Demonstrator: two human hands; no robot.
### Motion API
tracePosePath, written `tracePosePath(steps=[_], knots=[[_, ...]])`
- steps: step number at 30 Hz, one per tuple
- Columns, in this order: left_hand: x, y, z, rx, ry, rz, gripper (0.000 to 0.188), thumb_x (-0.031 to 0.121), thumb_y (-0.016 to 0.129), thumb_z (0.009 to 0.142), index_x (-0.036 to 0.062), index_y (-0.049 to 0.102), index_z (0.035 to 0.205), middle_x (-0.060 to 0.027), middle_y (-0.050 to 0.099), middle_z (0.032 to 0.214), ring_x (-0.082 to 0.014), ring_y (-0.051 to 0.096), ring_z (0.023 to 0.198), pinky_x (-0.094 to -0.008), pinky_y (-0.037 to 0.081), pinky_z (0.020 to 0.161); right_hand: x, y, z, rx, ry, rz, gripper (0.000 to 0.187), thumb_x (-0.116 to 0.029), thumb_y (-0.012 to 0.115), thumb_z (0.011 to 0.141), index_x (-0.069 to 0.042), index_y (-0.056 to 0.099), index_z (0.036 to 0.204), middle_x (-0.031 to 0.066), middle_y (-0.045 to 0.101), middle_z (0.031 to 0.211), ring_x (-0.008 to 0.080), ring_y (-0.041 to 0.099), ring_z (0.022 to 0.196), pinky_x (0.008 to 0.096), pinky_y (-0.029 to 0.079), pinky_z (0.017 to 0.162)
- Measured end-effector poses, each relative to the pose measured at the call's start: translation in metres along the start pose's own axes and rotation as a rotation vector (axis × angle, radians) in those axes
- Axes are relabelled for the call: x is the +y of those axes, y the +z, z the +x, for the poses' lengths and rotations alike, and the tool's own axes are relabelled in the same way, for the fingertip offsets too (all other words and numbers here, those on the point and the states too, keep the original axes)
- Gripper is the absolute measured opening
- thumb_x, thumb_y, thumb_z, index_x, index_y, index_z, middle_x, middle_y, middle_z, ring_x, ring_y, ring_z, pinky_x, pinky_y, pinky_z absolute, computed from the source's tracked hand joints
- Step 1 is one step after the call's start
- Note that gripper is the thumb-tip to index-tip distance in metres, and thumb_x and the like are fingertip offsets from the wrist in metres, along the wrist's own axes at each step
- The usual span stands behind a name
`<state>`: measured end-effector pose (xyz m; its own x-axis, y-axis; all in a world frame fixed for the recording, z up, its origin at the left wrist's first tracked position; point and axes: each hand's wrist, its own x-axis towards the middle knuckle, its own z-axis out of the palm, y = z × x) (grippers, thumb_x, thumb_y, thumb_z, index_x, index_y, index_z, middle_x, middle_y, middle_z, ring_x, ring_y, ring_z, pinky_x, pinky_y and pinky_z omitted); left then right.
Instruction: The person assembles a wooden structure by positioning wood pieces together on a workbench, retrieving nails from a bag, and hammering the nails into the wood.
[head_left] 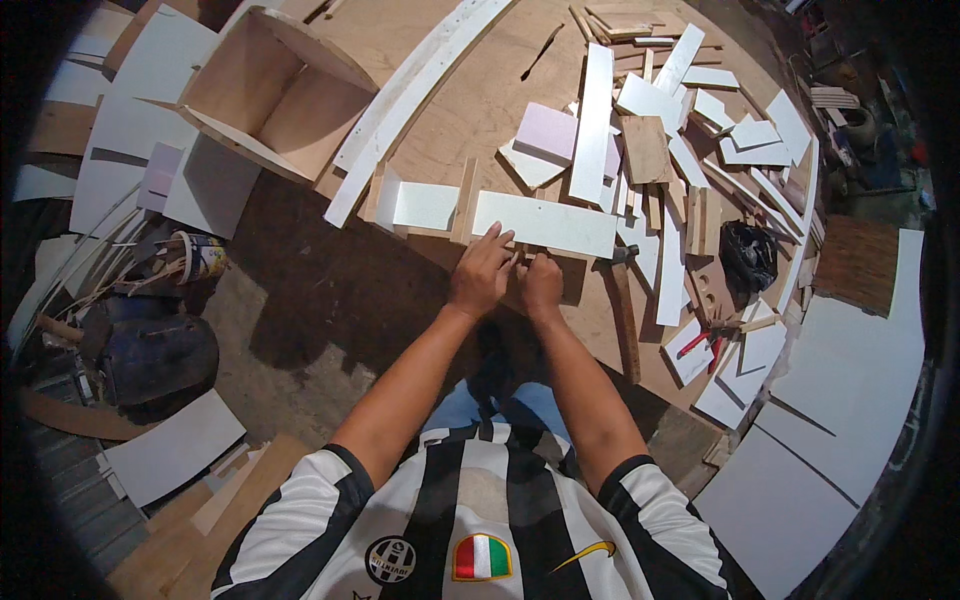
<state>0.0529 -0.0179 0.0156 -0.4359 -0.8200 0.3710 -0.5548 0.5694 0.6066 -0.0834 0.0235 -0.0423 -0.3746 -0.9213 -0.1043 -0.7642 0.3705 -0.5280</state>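
Observation:
A long white-faced wooden piece (pixel 548 222) lies across the near edge of the workbench, with a wooden crosspiece (pixel 465 200) standing up from it left of centre. My left hand (pixel 481 272) rests at its near edge, fingers stretched and fingertips on the white face. Close beside it, my right hand (pixel 541 283) is closed, its fingers curled at the same edge. Whatever it pinches, if anything, is hidden by the fingers. A hammer (pixel 623 320) lies just right of my right hand, its head by the white piece's right end.
An open wooden box (pixel 290 95) stands at the far left, next to a long white strip (pixel 415 95). White and bare wood offcuts (pixel 590 120) are heaped at the right, with red-handled pliers (pixel 695 343) and a black plastic bag (pixel 748 258). A bucket (pixel 200 257) stands at the left.

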Motion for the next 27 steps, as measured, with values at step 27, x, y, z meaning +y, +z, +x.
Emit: tracePosePath(steps=[27], knots=[[-0.002,0.011,-0.002,0.057,-0.012,0.03,0.015,0.006,0.071,0.084,0.0026,0.068,0.099,-0.0114,0.068,0.128,-0.0331,0.057,0.13,-0.0467,0.047,0.102,0.011,0.013,0.004,0.04,-0.023,-0.077,0.029,-0.026,0.083,0.073,-0.004,0.065,0.08,0.0179,0.07,0.081,0.0355,0.072,0.077,0.0469,0.059,0.07]])
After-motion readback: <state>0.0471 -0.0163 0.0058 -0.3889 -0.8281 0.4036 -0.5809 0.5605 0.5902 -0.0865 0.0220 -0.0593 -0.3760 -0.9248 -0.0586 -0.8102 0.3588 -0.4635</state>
